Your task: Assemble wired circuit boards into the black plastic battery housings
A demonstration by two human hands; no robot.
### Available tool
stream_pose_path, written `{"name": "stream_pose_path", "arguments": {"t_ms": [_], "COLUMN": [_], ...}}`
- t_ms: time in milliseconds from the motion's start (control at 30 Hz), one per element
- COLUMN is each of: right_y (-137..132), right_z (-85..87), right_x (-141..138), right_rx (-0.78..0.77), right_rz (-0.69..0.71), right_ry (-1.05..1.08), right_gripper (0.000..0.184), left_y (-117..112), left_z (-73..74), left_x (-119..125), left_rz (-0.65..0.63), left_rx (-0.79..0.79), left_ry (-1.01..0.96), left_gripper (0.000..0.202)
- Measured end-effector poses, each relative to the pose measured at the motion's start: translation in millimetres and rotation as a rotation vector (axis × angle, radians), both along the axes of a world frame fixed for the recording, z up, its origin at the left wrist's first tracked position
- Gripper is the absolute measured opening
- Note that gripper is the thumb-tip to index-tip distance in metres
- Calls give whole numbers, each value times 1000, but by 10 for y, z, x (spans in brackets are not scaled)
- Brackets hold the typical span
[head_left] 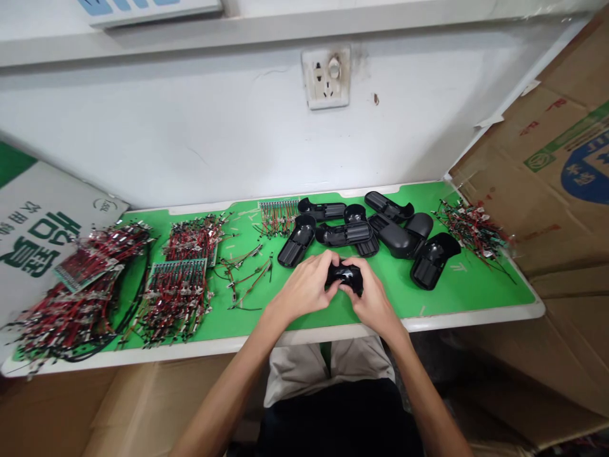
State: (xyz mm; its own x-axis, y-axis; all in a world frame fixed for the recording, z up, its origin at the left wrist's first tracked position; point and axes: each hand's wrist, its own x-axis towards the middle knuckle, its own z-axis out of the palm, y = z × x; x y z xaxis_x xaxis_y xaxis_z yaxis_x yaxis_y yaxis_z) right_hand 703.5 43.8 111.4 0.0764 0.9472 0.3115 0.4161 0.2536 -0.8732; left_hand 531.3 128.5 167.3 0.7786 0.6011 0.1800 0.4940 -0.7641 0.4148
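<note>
above green mat (pixel 476 289), hands (pixel 307 287) around glossy black plastic housing (pixel 344 278)

A long counter (pixel 266 339) with a white edge, topped by a green mat (pixel 476 285). At the left end, a big heap of red and black wires with metal terminals (pixel 66 317), a small green board strip (pixel 85 270) lying on top. Just right of that, a bundle of the same wires (pixel 176 301) and, behind it, a second bundle (pixel 193 238). Toward the back, a short comb-like row of wires (pixel 278 216); nearer the front, a few loose thin wires (pixel 242 279). Across the right half, black plastic shells (pixel 297 241), scattered, several overlapping. At the far right, a loose tangle of thin wires (pixel 471 228).
</note>
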Motion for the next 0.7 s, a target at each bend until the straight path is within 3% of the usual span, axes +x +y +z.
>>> {"name": "stream_pose_path", "arguments": {"t_ms": [167,433,700], "right_y": [19,28,9], "right_z": [-37,-69,-59], "right_x": [9,22,32], "right_rx": [-3,-5,58], "right_rz": [9,10,-22], "right_ry": [-5,-12,-7], "right_gripper": [33,34,32], "left_y": [71,114,-2], "left_z": [-6,-63,38], "left_x": [-24,-27,50], "left_rz": [-19,9,-26], "left_rx": [-108,-142,-145], "left_ry": [-18,-1,-83], "left_gripper": [48,44,53]}}
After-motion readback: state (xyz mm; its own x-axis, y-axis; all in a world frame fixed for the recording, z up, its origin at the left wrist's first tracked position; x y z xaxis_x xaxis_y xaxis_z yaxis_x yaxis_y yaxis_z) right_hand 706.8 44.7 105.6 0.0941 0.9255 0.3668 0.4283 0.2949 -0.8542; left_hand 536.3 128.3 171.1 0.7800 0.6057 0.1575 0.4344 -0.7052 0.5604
